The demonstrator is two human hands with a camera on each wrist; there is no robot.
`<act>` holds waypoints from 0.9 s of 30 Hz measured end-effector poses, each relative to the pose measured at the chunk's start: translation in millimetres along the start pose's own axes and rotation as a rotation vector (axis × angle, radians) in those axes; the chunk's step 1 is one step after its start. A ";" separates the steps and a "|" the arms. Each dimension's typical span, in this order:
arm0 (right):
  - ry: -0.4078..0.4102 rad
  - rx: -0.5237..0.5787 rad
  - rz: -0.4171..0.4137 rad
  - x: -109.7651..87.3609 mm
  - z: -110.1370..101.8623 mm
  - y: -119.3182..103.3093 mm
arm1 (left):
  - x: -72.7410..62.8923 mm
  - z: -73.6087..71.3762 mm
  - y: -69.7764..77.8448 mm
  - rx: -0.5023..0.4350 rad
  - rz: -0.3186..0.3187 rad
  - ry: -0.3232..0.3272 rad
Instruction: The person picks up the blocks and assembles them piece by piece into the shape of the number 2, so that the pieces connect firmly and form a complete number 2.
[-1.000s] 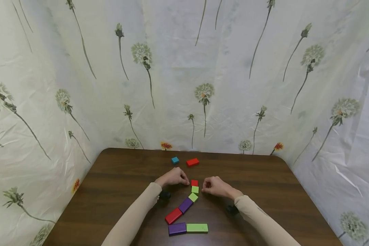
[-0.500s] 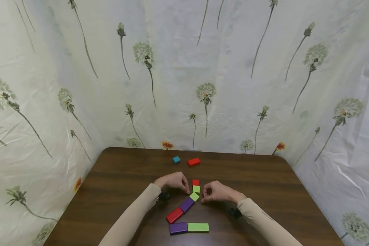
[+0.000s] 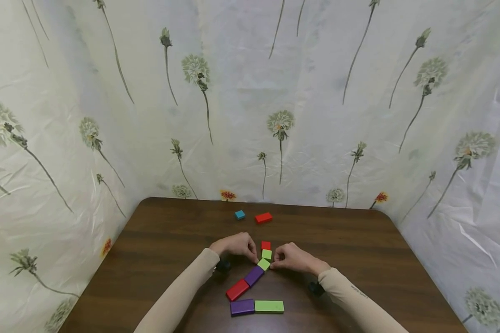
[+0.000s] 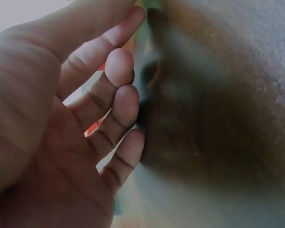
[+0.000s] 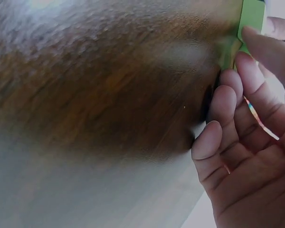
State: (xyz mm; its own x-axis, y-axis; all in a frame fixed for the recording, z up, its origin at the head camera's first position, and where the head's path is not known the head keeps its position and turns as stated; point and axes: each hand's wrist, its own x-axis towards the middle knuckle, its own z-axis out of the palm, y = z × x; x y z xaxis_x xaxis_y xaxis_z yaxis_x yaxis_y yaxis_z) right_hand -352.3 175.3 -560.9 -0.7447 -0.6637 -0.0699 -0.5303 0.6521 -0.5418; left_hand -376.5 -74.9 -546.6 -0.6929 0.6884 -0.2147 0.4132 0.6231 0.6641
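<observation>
Curled left hand (image 3: pixel 237 245) and right hand (image 3: pixel 292 257) together pinch the angled green block (image 3: pixel 264 264).

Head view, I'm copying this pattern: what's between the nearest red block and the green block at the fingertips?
The head view shows a slanted purple block between the red block and green block.
</observation>
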 end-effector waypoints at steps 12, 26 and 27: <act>0.009 -0.007 0.002 1.6 0.1 0.5 | 0.9 1.8 -1.2 0.013 0.010 -0.006; 0.015 -0.014 0.001 3.2 0.4 -1.1 | 1.0 0.9 -1.9 0.010 0.006 -0.010; 0.013 -0.012 0.000 3.0 0.4 -1.1 | 1.1 1.4 -2.7 0.009 0.008 -0.011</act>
State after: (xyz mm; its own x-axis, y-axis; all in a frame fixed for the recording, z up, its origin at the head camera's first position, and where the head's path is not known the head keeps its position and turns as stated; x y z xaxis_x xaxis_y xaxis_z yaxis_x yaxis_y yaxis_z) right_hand -353.8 172.4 -560.9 -0.7498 -0.6590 -0.0595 -0.5349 0.6566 -0.5317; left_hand -377.6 -75.3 -549.6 -0.6830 0.6973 -0.2174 0.4240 0.6209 0.6594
